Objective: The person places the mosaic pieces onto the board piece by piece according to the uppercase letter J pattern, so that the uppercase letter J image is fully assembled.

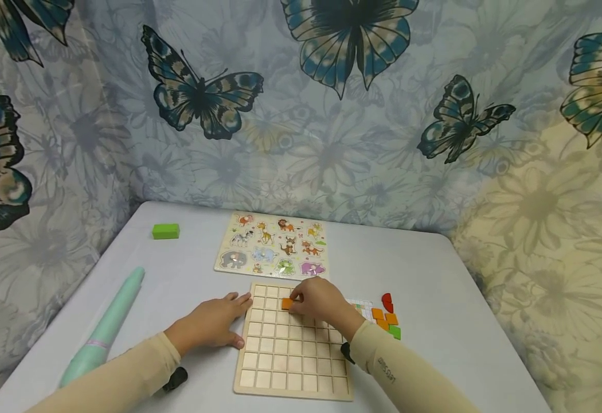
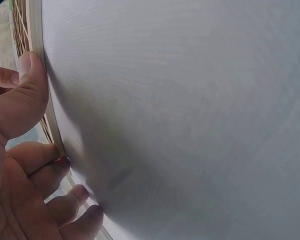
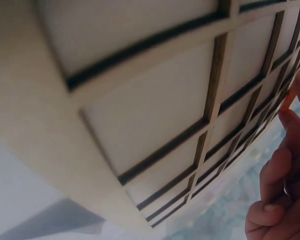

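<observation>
A wooden grid board (image 1: 280, 363) with square recesses lies in front of me. My left hand (image 1: 209, 322) rests along its left edge, thumb and fingertips touching the rim; in the left wrist view the fingers (image 2: 42, 167) are spread against the board's side. With thumb and finger my right hand (image 1: 320, 301) pinches an orange square tile (image 1: 286, 304) over the upper part of the grid. That orange tile (image 3: 289, 100) also shows between the fingertips in the right wrist view. The right hand and forearm cover part of the board's right side.
Several orange tiles (image 1: 382, 323), a green piece (image 1: 395, 332) and red pieces (image 1: 387, 302) lie right of the board, by a partly hidden patterned card (image 1: 365, 310). Behind is an animal puzzle (image 1: 272, 244). A green block (image 1: 165, 231) and a mint-coloured rolled object (image 1: 106, 327) lie left.
</observation>
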The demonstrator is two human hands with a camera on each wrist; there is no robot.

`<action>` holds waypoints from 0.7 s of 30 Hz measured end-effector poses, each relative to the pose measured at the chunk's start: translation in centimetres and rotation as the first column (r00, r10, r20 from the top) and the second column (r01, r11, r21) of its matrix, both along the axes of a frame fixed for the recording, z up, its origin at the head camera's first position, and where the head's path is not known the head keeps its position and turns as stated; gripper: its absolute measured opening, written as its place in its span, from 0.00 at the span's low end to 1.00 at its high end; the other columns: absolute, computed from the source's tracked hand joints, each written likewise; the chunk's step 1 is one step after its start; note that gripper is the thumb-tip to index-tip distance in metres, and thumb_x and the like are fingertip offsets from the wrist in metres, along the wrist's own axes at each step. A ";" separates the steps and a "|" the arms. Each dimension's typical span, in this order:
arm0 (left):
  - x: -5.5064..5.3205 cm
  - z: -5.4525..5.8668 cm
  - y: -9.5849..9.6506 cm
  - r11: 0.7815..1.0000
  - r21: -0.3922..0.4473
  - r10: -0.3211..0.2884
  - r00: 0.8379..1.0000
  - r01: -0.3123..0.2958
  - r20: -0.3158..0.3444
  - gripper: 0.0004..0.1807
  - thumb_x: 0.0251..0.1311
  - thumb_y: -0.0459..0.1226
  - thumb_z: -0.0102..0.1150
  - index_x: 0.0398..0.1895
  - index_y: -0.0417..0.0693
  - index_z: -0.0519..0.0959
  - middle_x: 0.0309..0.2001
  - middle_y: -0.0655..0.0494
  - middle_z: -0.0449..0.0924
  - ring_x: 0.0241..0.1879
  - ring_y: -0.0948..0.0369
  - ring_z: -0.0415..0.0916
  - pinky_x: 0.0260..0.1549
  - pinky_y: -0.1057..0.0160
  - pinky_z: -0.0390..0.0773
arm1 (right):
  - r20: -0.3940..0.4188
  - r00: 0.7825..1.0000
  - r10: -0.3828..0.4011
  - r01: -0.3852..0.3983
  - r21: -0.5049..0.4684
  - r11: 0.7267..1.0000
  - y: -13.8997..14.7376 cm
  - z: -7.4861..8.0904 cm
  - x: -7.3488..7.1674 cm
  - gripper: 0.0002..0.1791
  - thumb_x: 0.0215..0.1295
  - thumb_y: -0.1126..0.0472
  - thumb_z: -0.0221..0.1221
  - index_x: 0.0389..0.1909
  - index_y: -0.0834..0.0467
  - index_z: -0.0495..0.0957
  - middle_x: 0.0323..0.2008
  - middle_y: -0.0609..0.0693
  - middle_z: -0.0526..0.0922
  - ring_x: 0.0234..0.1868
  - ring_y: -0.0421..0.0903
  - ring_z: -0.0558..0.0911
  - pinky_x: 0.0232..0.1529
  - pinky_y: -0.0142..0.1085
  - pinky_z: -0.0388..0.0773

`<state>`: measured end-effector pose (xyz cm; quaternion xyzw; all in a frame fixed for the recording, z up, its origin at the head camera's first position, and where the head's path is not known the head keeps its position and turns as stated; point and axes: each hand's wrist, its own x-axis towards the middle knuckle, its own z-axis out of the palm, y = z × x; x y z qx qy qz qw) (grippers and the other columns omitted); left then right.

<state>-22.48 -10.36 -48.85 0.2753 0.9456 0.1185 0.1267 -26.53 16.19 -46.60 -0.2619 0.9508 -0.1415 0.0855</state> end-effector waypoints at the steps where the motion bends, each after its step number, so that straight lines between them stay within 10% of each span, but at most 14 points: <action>1: 0.0 0.0 0.0 1.000 0.003 -0.001 1.000 0.001 0.002 0.51 0.46 0.58 0.71 0.72 0.44 0.65 0.72 0.52 0.61 0.70 0.45 0.58 0.59 0.44 0.69 | -0.007 1.000 0.001 -0.001 0.008 1.000 -0.1 -0.1 0.0 0.14 0.57 0.50 0.70 0.41 0.51 0.88 0.34 0.39 0.85 0.30 0.34 0.77 0.31 0.31 0.76; 13: -0.1 -0.3 0.3 1.000 0.002 -0.008 1.000 0.008 0.010 0.52 0.46 0.58 0.71 0.73 0.44 0.64 0.73 0.51 0.60 0.70 0.45 0.57 0.60 0.45 0.67 | -0.031 1.000 0.003 -0.002 0.016 1.000 -0.4 -0.7 0.2 0.11 0.58 0.50 0.69 0.41 0.49 0.89 0.37 0.39 0.86 0.27 0.32 0.77 0.24 0.28 0.73; 21: -0.1 -0.1 0.2 1.000 0.002 0.017 1.000 -0.017 0.025 0.52 0.45 0.56 0.72 0.72 0.43 0.64 0.73 0.52 0.60 0.70 0.44 0.56 0.61 0.45 0.66 | -0.047 0.990 -0.136 0.134 -0.037 0.990 3.4 0.2 1.2 0.19 0.57 0.50 0.70 0.49 0.50 0.85 0.20 0.37 0.73 0.20 0.38 0.69 0.21 0.34 0.66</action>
